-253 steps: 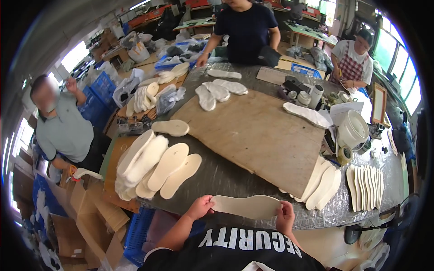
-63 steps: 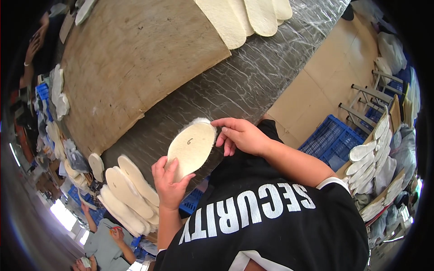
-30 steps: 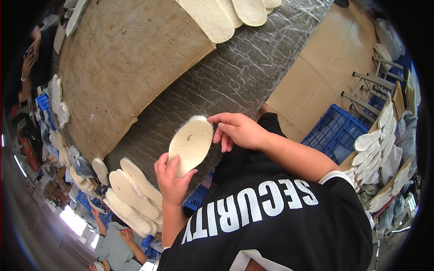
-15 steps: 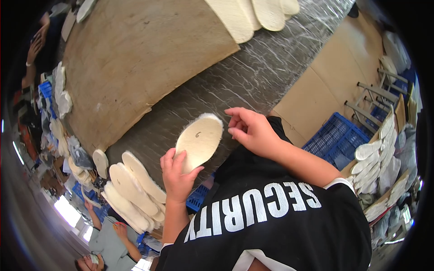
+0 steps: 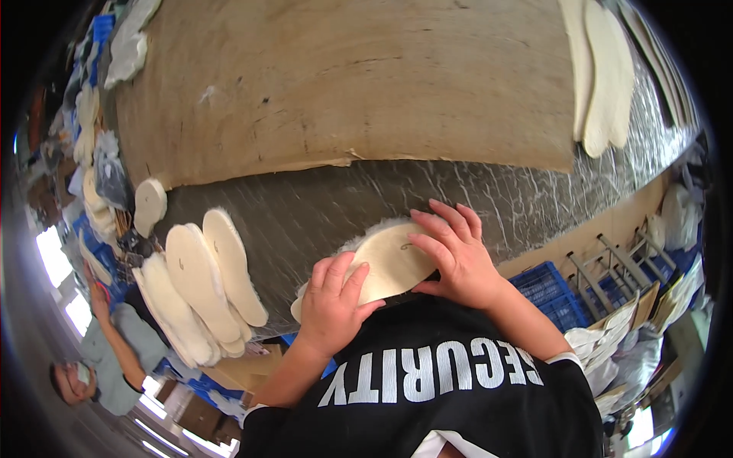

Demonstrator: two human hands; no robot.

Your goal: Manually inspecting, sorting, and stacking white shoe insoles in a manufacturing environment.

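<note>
A cream insole [image 5: 385, 263] with a fluffy edge is held low in front of me, its smooth side up with a small dark mark. My left hand [image 5: 332, 298] closes over its left end, fingers on top. At the other end, my right hand [image 5: 462, 263] has its thumb at the near edge and its fingers over the far edge. The insole lies slantwise between the two hands, above the near edge of the dark table [image 5: 282, 202]. Parts of it are hidden under my fingers.
To the left lies a pile of similar insoles [image 5: 202, 278], with a smaller cream piece [image 5: 150, 206] beyond. A brown board [image 5: 328, 91] covers the table's far part; more insoles [image 5: 603, 84] lie at its right. Blue crates [image 5: 546, 294] stand right. Another person [image 5: 122, 351] is at lower left.
My right hand, free before, has come onto the insole's right end. The insole has turned from nearly upright to slanting sideways. The whole view has swung round, with the board now straight ahead.
</note>
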